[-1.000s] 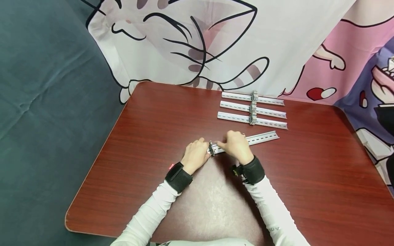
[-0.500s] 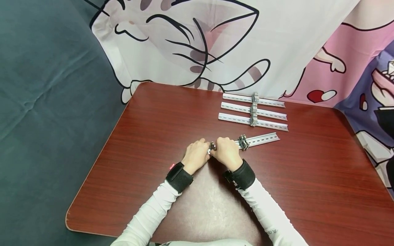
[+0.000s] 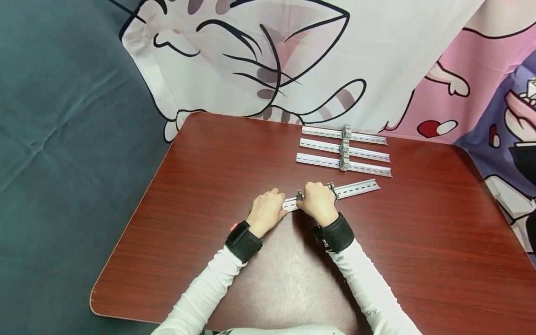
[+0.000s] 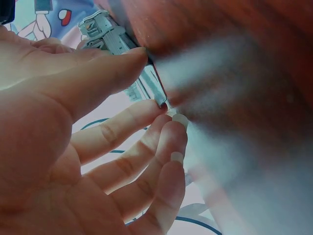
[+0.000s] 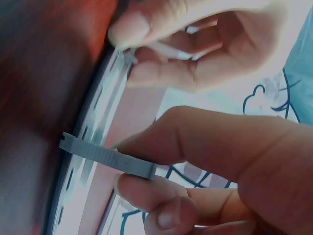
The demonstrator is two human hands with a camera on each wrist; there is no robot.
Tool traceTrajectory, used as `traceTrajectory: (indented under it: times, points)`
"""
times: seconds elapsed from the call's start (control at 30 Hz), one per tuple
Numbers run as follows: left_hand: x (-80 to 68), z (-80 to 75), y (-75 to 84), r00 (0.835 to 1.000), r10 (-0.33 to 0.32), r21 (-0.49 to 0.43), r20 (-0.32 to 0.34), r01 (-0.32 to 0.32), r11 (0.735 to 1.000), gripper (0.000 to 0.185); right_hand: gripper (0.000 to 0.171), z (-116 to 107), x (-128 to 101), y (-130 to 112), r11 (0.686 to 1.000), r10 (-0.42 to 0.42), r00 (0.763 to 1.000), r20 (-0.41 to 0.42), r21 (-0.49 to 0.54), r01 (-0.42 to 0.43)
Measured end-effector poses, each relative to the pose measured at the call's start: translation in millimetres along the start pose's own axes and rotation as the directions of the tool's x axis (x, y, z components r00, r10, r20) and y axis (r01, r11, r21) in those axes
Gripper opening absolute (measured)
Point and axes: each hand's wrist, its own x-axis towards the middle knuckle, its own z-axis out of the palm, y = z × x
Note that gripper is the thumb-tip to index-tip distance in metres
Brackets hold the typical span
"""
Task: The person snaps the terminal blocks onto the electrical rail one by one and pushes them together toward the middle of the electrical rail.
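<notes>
A slotted metal DIN rail (image 3: 358, 188) lies slanted on the table. My left hand (image 3: 265, 211) pinches its left end between thumb and index finger; in the left wrist view the thumb (image 4: 115, 71) overlaps the rail end. My right hand (image 3: 318, 202) pinches a thin grey end clip (image 5: 105, 156) between thumb and forefinger; the clip sits across the rail, as the right wrist view shows. Just right of the right hand, terminal blocks (image 3: 332, 190) sit on the same rail, partly hidden by that hand.
Three more rails lie parallel at the table's back: a rear rail (image 3: 320, 131), a middle rail (image 3: 320, 145) and a front rail (image 3: 317, 160). Each carries blocks (image 3: 345, 162) around its middle. A printed curtain (image 3: 389, 60) hangs behind the brown table (image 3: 167, 242).
My right hand went left to the clip near the rail's left end, took hold of it, and has slid it rightward along the rail toward the blocks. The left hand stays put.
</notes>
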Motion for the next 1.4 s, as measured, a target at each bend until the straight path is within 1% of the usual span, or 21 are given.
traceTrajectory:
  times: [0.23,0.5,0.67,0.83,0.97,1.2,1.33,1.37,1.4]
  points:
    - [0.5,-0.3,-0.3,1.0,-0.003,-0.008,0.01,0.003,1.0,0.025,0.029,-7,3,11,1.0,0.015,1.0,0.002,0.019,-0.015]
    - [0.8,-1.3,-0.2,1.0,-0.002,-0.025,0.011,0.002,1.0,0.025,0.029,-14,8,25,0.996,0.09,0.995,0.045,0.026,-0.091]
    - [0.9,-2.0,0.0,1.0,-0.005,-0.019,0.019,0.006,1.0,0.025,0.032,-18,11,34,0.992,0.119,0.991,0.062,0.026,-0.12]
    - [0.6,-2.0,-0.2,0.999,-0.01,-0.02,0.03,0.011,1.0,0.024,0.04,-21,13,42,0.99,0.132,0.989,0.062,0.032,-0.134]
    - [0.0,-1.0,-0.5,0.999,-0.012,-0.025,0.033,0.013,1.0,0.023,0.039,-22,14,46,0.99,0.132,0.99,0.055,0.044,-0.135]
    - [-1.2,0.8,-1.1,0.999,-0.007,-0.035,0.033,0.008,0.999,0.023,0.035,-23,13,52,0.987,0.155,0.986,0.065,0.034,-0.157]
    - [-1.8,0.1,-1.1,1.0,-0.001,-0.048,0.022,0.002,0.999,0.022,0.033,-24,13,54,0.986,0.163,0.985,0.06,0.038,-0.165]
    - [-1.6,2.0,-2.1,1.0,0.009,-0.04,0.003,-0.009,0.999,0.023,0.034,-25,13,55,0.985,0.164,0.985,0.059,0.04,-0.167]
    - [-1.6,1.8,-2.0,1.0,0.011,-0.035,0.0,-0.011,0.999,0.023,0.034,-25,13,55,0.985,0.165,0.985,0.058,0.042,-0.168]
